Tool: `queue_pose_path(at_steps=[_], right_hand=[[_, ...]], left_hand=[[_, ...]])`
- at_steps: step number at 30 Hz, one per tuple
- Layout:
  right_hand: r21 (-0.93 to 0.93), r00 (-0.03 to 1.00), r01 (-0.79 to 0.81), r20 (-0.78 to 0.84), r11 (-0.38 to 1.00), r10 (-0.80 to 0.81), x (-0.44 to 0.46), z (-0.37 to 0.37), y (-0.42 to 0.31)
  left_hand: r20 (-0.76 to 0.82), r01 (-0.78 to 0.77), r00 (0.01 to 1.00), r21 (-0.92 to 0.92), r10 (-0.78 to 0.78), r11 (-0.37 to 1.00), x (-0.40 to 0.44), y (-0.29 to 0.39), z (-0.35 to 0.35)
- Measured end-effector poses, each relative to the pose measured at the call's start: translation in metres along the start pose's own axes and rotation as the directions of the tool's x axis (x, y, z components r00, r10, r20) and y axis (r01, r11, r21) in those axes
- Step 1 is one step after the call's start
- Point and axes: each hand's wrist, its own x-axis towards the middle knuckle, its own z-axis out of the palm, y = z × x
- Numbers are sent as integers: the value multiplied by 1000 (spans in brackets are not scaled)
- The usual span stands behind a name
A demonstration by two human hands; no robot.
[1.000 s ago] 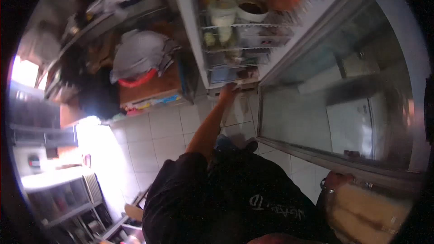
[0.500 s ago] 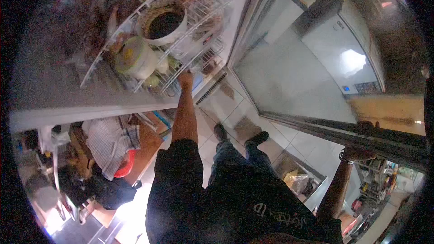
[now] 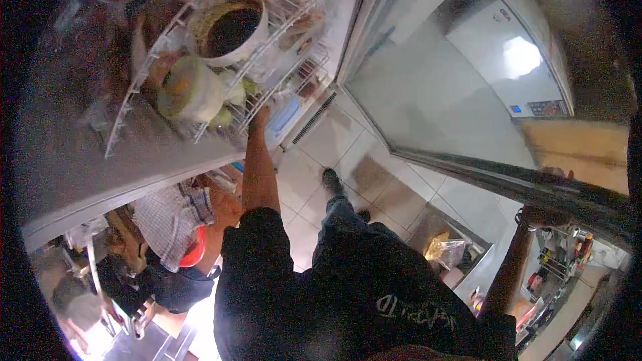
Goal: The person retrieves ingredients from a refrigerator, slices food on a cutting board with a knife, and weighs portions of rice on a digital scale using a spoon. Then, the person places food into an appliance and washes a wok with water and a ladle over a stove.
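Note:
My left hand (image 3: 261, 116) reaches into a lit refrigerator, at the edge of the lower wire racks. Its fingers are mostly hidden by the rack wires, so I cannot tell what they touch. A pale blue flat container (image 3: 286, 115) lies just beside it. On the wire shelf (image 3: 264, 53) above stand a white pot (image 3: 231, 27) with dark contents and a tub with a greenish lid (image 3: 187, 90). Far to the right, my right hand (image 3: 545, 216) is wrapped round the edge of the open glass door (image 3: 455, 170).
Through the glass shows a white appliance (image 3: 505, 53). At lower left are a checked cloth (image 3: 167, 220) and a red bowl (image 3: 192, 247). A box with a plastic bag (image 3: 445, 252) sits on the tiled floor (image 3: 341, 140) by my legs.
My view has shifted and my feet have moved on the tiles. My left hand is still at the lower racks, and my right hand has stayed on the door.

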Motion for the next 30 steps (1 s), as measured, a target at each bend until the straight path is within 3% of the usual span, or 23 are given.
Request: queue_pose_path(at_steps=[3,5,7,8,10,11,13,14,15,16,19,21,22,24,26,27,29,30], right_hand=[[27,1000,-7,19,1000,7,-3,26,0],[53,999,-27,36,998,25,-7,46,4],[92,996,-60,74,994,53,-4,58,10],[105,965,-79,258,991,50,4,40,13],[106,902,-55,433,993,4,21,2,-4],[-116,917,-294,244,949,315,30,-21,-22],[45,928,-226,315,973,201,26,-36,-7],[128,927,-198,348,972,142,22,-43,0],[105,927,-167,356,980,120,19,-27,2],[165,918,-157,389,974,82,7,-2,12],[281,897,-175,440,944,35,-29,52,38],[287,880,-239,467,928,82,-53,59,54],[294,860,-290,497,911,114,-64,59,63],[290,793,-417,579,861,189,-88,63,80],[280,697,-548,674,788,244,-112,69,95],[276,635,-619,726,735,262,-123,75,101],[270,451,-818,849,508,275,-143,98,112],[258,368,-885,897,387,244,-155,120,119]], left_hand=[[-89,72,991,-270,-99,960,-2,-9,-3],[-123,102,973,-534,-196,839,-3,-9,-5],[-85,115,949,-805,-304,582,-9,-7,-6],[-34,116,940,-904,-339,412,-13,-5,-7],[98,120,934,-992,-343,43,-27,9,-10],[162,132,936,-984,-313,-116,-42,19,-12],[231,156,945,-940,-229,-304,-78,45,-16],[231,157,952,-931,-200,-328,-101,58,-18],[129,75,959,-974,-251,-214,-126,68,-19],[98,43,951,-981,-294,-188,-148,79,-28],[455,227,769,-851,-449,-473,-203,115,-57],[387,175,880,-804,-276,-568,-252,107,-48],[122,111,945,-992,-304,-54,-278,104,-40],[397,116,753,-865,-525,-488,-320,173,-133],[352,177,733,-925,-582,-336,-374,160,-138],[306,111,705,-938,-640,-327,-401,151,-146],[73,-220,901,-774,-428,-594,-464,140,-155],[54,-271,875,-768,-481,-581,-485,154,-171]])
